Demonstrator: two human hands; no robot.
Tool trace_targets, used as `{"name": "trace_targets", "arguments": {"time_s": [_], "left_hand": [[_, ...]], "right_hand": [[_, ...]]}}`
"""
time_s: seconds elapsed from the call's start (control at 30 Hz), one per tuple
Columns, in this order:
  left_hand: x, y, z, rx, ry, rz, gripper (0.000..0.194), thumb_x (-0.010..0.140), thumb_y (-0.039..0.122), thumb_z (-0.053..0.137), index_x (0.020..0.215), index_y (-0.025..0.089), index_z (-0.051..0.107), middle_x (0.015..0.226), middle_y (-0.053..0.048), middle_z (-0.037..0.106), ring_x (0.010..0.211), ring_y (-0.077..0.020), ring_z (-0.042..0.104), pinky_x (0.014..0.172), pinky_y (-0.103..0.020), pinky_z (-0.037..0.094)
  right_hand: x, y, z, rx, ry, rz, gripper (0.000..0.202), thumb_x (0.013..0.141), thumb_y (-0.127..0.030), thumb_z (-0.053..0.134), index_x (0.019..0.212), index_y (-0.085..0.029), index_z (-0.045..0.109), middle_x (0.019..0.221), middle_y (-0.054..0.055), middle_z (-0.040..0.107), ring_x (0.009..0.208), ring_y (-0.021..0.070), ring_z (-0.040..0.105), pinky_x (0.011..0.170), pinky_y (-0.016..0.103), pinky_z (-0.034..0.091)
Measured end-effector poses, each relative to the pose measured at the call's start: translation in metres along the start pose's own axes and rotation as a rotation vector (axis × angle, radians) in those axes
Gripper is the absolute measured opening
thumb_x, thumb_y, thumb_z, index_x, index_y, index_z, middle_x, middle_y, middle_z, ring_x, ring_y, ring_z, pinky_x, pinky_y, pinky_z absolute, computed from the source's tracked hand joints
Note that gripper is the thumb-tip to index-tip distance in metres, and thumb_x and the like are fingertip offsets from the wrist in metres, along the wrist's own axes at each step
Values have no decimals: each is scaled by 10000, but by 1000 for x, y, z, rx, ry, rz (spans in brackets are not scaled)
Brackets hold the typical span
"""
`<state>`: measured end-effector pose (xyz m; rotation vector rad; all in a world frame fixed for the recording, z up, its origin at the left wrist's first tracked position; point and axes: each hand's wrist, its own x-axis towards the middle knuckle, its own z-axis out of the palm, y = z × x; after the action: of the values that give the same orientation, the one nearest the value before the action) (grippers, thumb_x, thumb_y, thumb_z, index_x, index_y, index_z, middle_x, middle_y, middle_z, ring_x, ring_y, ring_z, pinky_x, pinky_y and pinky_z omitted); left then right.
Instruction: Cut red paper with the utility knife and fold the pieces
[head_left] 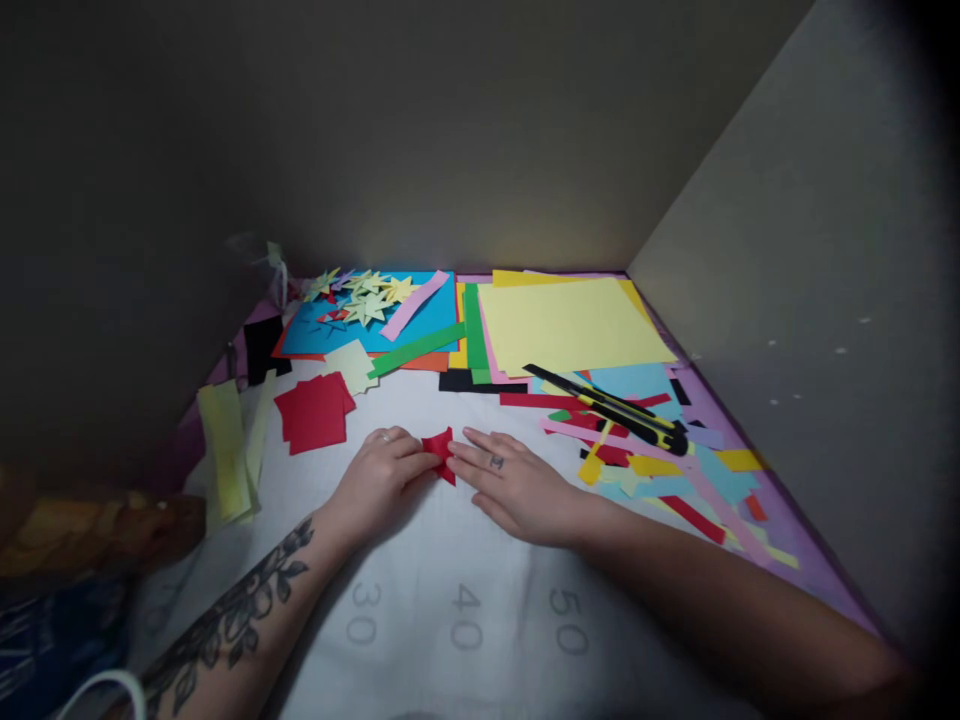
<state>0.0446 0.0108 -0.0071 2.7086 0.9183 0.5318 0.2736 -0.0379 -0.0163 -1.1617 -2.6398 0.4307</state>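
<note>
A small folded piece of red paper lies on the white surface between my two hands. My left hand has its fingers curled together over the paper's left side, gripping it; the thumb is partly hidden. Stretched out nearly flat, the fingers of my right hand touch the paper's right edge with their tips. Just left of my left hand are several square red sheets, loosely stacked. A pale cream square sits behind them.
Folded paper stars and a pink strip lie on blue sheets. A yellow sheet stack stands at the back right. A black-and-yellow box cutter rests among paper scraps. Pale yellow strips lie left. Walls enclose the back and right.
</note>
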Motion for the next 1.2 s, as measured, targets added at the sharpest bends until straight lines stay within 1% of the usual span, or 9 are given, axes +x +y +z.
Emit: {"name": "trace_targets", "arguments": {"time_s": [0.1,0.17,0.3,0.43,0.7,0.9,1.07,1.2], "left_hand": [[-1,1,-3,35,6,-15,199,882,264,509,915,225,702,740,-50,594,743,-181,504,691,-336,407],[-1,1,-4,37,2,-37,195,873,276,521,894,244,713,767,-53,576,760,-183,497,696,-340,410],[0,-3,-5,-71,-20,-50,171,859,296,551,899,251,712,909,-67,605,889,-197,519,798,-366,419],[1,-6,-6,-199,-89,-61,175,864,302,549,936,237,695,894,-54,643,881,-183,546,820,-355,422],[5,-6,-9,-292,-117,-103,198,886,308,507,919,219,681,904,-46,660,884,-172,564,840,-344,414],[8,-4,-9,-276,-137,-145,209,886,284,474,850,211,667,878,-37,653,855,-175,560,826,-351,407],[10,-1,-6,-261,-104,-210,190,864,257,483,801,198,652,826,-32,640,807,-172,548,776,-333,406],[12,-1,-5,-246,-91,-223,175,848,239,489,784,198,647,810,-29,634,787,-169,545,754,-325,402]], "right_hand": [[-1,1,1,9,-16,-17,433,902,-240,410,1331,-206,458,1408,46,439,1367,245,235,1075,489,271],[-1,1,1,13,-20,-17,426,904,-250,413,1326,-211,464,1393,48,459,1361,251,246,1070,494,275],[-1,1,2,10,-8,-13,418,910,-250,414,1323,-214,465,1391,55,460,1361,254,244,1062,499,284],[-2,2,2,1,-4,-37,409,914,-250,425,1319,-223,471,1386,63,464,1352,261,265,1040,497,311],[-4,3,2,-32,13,-114,347,926,-229,408,1240,-192,552,1320,51,538,1283,276,374,1011,482,338],[-4,4,4,-12,36,-122,319,916,-229,438,1205,-211,573,1299,61,555,1271,254,393,1007,467,338],[-2,3,1,28,25,-89,278,904,-235,460,1141,-203,600,1288,66,562,1253,237,415,1014,455,337],[0,1,-3,72,2,-46,317,890,-225,470,1191,-203,569,1283,66,565,1259,222,407,1033,444,322]]}}
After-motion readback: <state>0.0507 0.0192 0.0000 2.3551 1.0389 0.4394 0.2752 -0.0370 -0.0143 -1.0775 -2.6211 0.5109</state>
